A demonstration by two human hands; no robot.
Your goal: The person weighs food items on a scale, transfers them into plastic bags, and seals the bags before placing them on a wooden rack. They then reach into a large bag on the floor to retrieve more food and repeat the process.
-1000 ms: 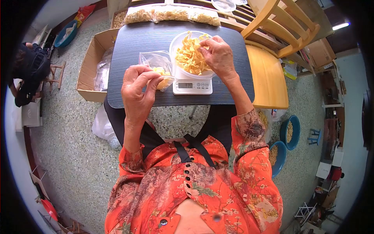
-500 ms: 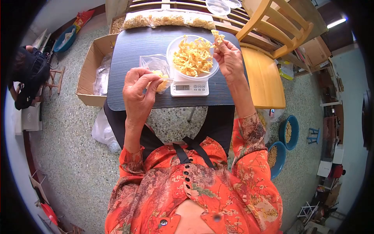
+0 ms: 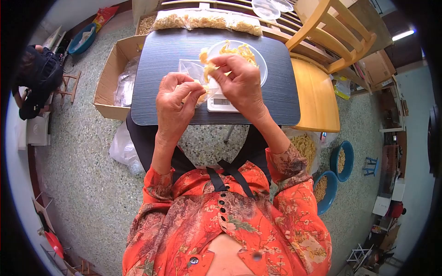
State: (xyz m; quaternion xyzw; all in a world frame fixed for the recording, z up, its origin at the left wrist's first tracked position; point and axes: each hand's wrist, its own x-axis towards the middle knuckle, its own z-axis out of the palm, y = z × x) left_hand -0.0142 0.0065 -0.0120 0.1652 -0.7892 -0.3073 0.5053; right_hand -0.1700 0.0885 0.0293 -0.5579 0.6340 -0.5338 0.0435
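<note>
My left hand (image 3: 177, 99) pinches the rim of a clear plastic bag (image 3: 189, 68), which has some yellow pieces low inside it. Over the bag's mouth, my right hand (image 3: 239, 83) is closed on a few curled yellow dried pieces (image 3: 208, 69). Behind the right hand stands a round clear plastic bowl (image 3: 263, 69) holding more of these dried pieces (image 3: 241, 49). The bowl rests on a white digital kitchen scale (image 3: 216, 106), partly covered by my right hand. Its small display shows, but I cannot read it.
Filled clear bags (image 3: 207, 20) lie in a row at the table's (image 3: 156, 60) far edge. An open cardboard box (image 3: 108, 89) stands left, a wooden chair (image 3: 317, 92) right. Blue basins (image 3: 329, 202) sit on the floor. Another person (image 3: 39, 78) is at far left.
My right hand has moved left and down from beside the bowl to the bag, carrying yellow pieces. My left hand still grips the bag. The view has shifted slightly.
</note>
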